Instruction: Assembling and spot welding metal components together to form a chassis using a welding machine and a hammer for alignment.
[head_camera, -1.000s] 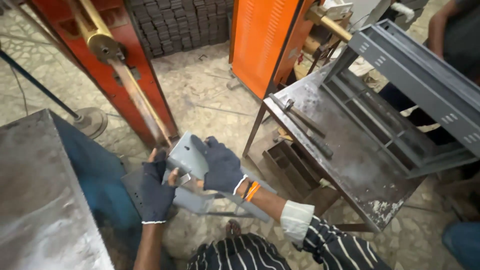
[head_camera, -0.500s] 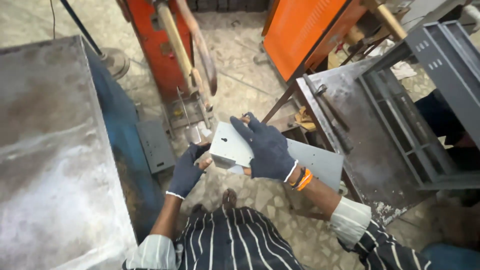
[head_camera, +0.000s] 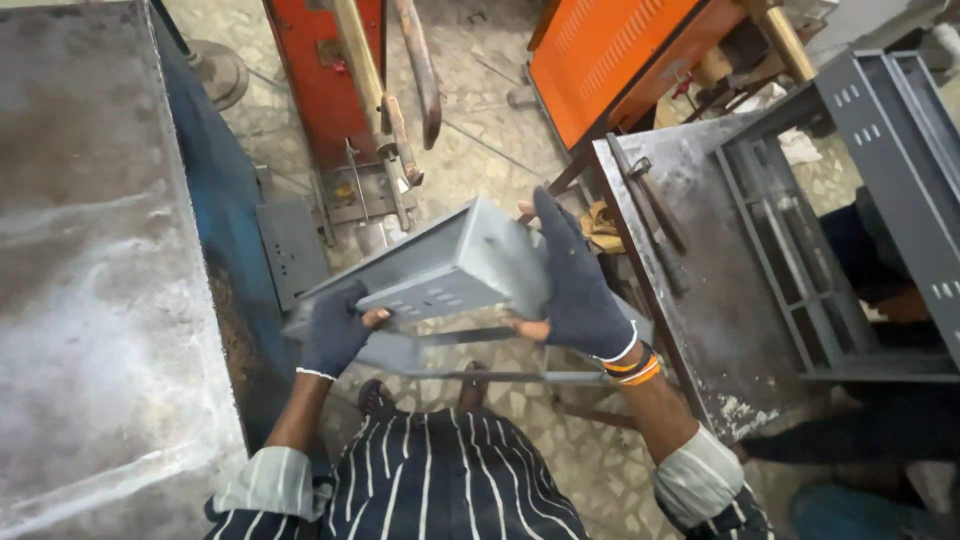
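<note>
**While both gloved hands carry a grey sheet-metal box between the benches**

Head view — the only view. As the camera looks down past a striped shirt, the grey metal box (head_camera: 440, 265) sits in mid-air at waist height, tilted, its perforated face turned down toward the wearer. It touches no table; it hangs between the large steel table (head_camera: 90, 300) on the left and the rusty workbench (head_camera: 690, 290) on the right.

Left hand (head_camera: 335, 330), in a dark glove: fingers curled closed under the box's lower left corner, thumb on the edge — it bears the weight from beneath.

Right hand (head_camera: 575, 280), also gloved, orange bangles at the wrist: palm flat, fingers stretched long up the box's right end, pressed against it rather than wrapped. Likely this steadies the tilt while the other hand lifts.

Below the box, a flat grey metal piece (head_camera: 420, 350) shows; whether the box touches it cannot be told.

Around: a red machine frame (head_camera: 325, 80) with rusty rods, an orange panel (head_camera: 620, 50), a grey rack frame (head_camera: 880, 150) on the bench. Another person's arm (head_camera: 900, 305) shows at the right edge.
</note>
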